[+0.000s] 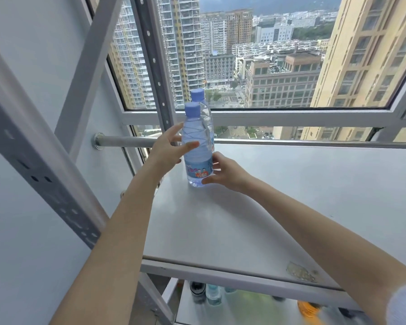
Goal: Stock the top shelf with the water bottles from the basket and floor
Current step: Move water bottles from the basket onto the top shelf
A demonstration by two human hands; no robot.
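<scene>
We stand the front water bottle [198,146] upright near the back left corner of the top shelf [267,195], just in front of a second water bottle [203,109] already placed there. Our left hand [167,148] lies loosely open against its upper body, thumb across the front and fingers nearly straight, while our right hand [225,172] cups the labelled lower part with curled fingers, thumb near the base. We judge stocking barely begun: two bottles up, most of the shelf bare, basket and floor out of view.
</scene>
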